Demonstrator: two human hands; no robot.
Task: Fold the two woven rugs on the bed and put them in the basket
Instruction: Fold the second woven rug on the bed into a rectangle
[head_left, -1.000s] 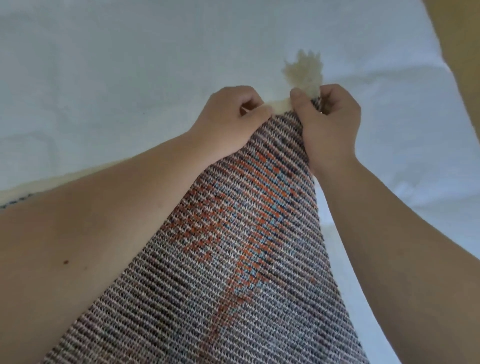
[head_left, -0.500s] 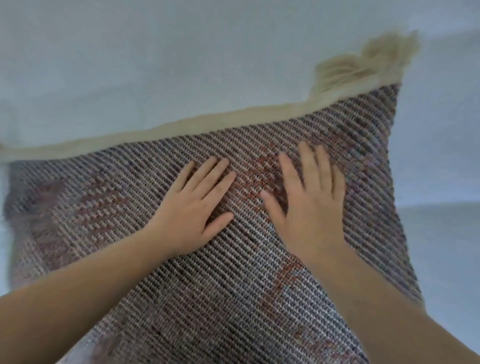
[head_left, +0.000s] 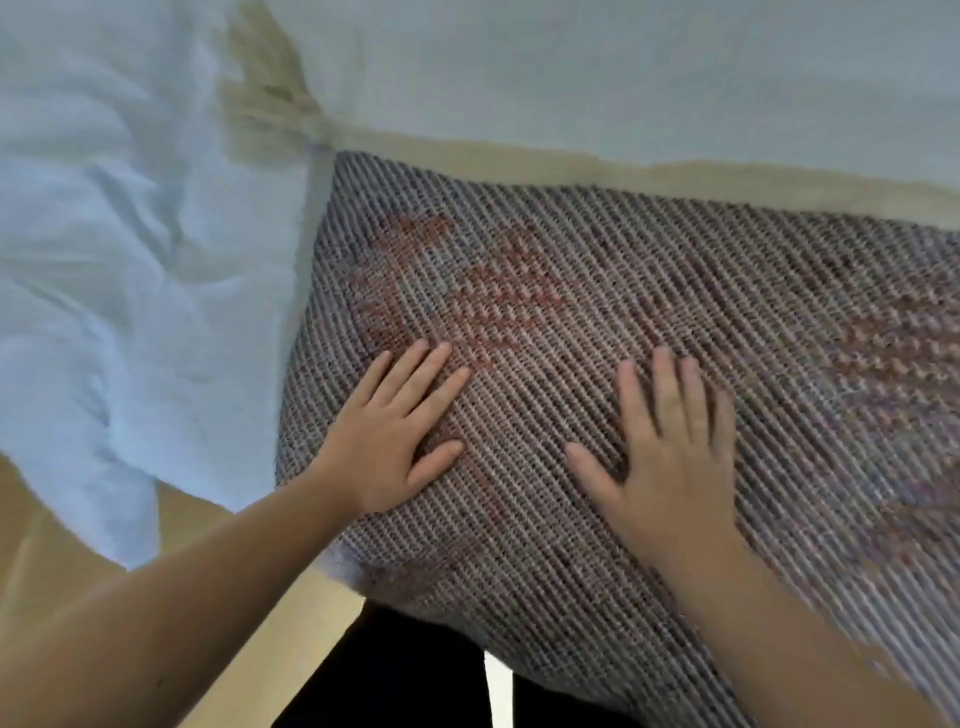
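Observation:
A woven rug (head_left: 649, 291) in grey, white and dark threads with an orange-red pattern lies on the white bed (head_left: 130, 260). It has a cream border along its far edge and a cream tassel (head_left: 265, 98) at its far left corner. My left hand (head_left: 395, 431) lies flat on the rug near its left edge, fingers straight. To its right, my right hand (head_left: 670, 441) presses flat on the rug with fingers spread. The rug's near part hangs over the bed's edge. I can see only one rug, and no basket is in view.
The white sheet is wrinkled left of the rug. Tan floor (head_left: 47, 551) shows at the lower left beyond the bed's corner. Dark trouser legs (head_left: 395, 675) stand against the bed's near edge below the rug.
A second ago both hands pinched the rug's tasselled corner; they let go and now lie flat on it. Since half a second ago the view swung left, showing the rug's left edge and tassel.

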